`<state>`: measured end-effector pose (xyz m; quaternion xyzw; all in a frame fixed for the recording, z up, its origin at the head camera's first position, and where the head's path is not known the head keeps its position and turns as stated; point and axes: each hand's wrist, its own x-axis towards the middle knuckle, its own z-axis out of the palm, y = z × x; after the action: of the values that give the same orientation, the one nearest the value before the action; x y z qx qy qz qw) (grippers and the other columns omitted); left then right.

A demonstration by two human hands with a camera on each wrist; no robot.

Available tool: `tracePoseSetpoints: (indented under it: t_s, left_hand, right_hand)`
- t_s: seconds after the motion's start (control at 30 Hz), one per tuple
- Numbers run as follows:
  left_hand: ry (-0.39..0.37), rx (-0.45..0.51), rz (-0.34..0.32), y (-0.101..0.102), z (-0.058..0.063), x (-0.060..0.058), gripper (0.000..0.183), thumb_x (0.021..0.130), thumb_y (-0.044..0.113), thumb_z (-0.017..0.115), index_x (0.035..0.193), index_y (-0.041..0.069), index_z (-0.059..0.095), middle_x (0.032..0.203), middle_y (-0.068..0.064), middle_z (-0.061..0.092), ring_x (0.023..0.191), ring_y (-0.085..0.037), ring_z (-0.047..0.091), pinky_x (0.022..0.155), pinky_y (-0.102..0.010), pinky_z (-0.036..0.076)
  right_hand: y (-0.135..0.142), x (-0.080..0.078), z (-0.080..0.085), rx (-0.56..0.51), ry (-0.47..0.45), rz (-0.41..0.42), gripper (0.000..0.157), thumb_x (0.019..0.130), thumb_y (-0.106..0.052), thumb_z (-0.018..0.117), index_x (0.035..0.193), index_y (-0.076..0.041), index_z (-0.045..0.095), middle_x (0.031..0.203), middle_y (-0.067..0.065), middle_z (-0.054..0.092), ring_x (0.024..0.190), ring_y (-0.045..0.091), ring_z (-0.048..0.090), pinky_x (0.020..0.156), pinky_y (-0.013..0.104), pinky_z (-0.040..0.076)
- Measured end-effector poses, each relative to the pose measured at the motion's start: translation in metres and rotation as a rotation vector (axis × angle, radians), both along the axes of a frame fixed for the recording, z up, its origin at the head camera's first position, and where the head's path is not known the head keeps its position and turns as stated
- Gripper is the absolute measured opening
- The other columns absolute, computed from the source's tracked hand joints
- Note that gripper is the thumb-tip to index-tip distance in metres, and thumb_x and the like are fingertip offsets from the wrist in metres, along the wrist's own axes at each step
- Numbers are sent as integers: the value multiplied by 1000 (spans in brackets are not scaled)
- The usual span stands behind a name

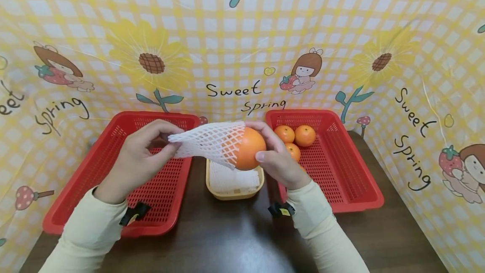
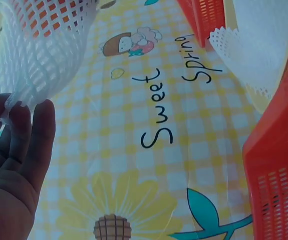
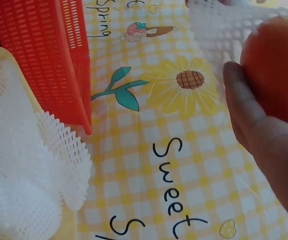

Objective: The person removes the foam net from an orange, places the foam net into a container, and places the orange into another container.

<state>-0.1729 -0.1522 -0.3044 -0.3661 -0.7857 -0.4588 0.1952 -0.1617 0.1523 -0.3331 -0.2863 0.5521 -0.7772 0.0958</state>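
Note:
An orange [image 1: 251,148] is held in the air by my right hand [image 1: 282,159], thumb in front and fingers behind it. A white foam net sleeve [image 1: 212,138] covers the orange's left part, its mouth stretched around the fruit. My left hand [image 1: 142,153] pinches the sleeve's narrow far end between thumb and fingers. In the left wrist view, the left hand [image 2: 18,145] grips the gathered tip of the net [image 2: 48,65]. The right wrist view has the bare side of the orange [image 3: 276,70] against the right hand [image 3: 256,120].
Below the hands stands a yellow basket [image 1: 235,196] with more white foam nets [image 1: 231,178]. A red basket [image 1: 170,218] is at the left. Another red basket [image 1: 341,172] at the right holds several oranges [image 1: 305,135]. All stand on a dark wooden table [image 1: 223,239], before a checked cloth.

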Motion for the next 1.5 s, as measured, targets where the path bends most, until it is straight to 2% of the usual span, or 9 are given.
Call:
tracePoseSetpoints:
  t_s: [0.17,0.37,0.67,0.77,0.9,1.07,1.23,1.37,1.5]
  left_hand:
    - [-26,11,43,-6,-2,0,34,79,-18,74,107,1,68,104,1,65,87,-10,59,76,-15,53]
    - [-35,-5,99,-14,-5,1,35,80,-18,74,108,1,67,105,-4,66,88,-9,59,75,-14,52]
    - [-60,-7,132,-22,-12,2,36,80,-19,73,110,2,67,107,-8,66,89,-8,60,76,-12,51]
    - [-77,-5,137,-22,-15,1,38,80,-18,73,111,2,67,109,-9,65,91,-8,60,77,-11,50]
    - [-97,4,135,-21,-19,0,37,81,-18,72,111,3,67,108,-8,65,89,-8,60,75,-11,51]
    - [-110,-4,144,-18,-22,-1,36,81,-18,72,109,3,68,106,-6,66,87,-7,60,74,-10,50]
    - [-108,-25,153,-17,-26,-3,36,80,-17,73,109,4,68,107,-7,66,89,-5,59,76,-9,48]
    - [-107,-21,153,-15,-29,-4,36,80,-18,73,108,4,68,106,-8,66,88,-5,59,76,-9,48]
    - [-113,-22,136,-12,-31,-6,37,80,-18,73,109,4,68,106,-6,66,89,-6,59,76,-9,48]
  right_hand:
    - [14,2,2,-36,11,36,55,81,-10,50,135,-19,42,139,8,44,122,26,48,98,41,47]
    - [37,4,8,-7,49,10,64,85,-11,54,146,-24,43,140,11,42,124,29,47,98,40,49]
    - [96,8,22,48,81,-202,52,82,-5,51,131,-21,44,129,11,49,108,26,56,86,38,52]
    - [112,7,27,53,105,-264,53,83,-4,52,134,-18,47,133,13,45,110,26,54,87,36,50]
    - [132,3,32,131,137,-349,55,85,1,51,138,-14,48,137,17,43,111,28,52,88,35,50]
    - [155,-6,21,317,95,-491,50,90,5,57,133,-15,41,132,19,50,107,26,59,85,32,52]
    - [171,-22,1,588,35,-610,49,92,-9,70,123,-14,33,125,19,49,103,28,60,82,32,53]
    - [180,-38,-16,977,88,-703,62,89,-36,77,122,-9,32,105,19,56,86,29,60,71,37,52]
    - [187,-52,-33,1336,123,-689,73,83,-53,78,123,-9,35,93,18,61,74,30,59,67,42,48]
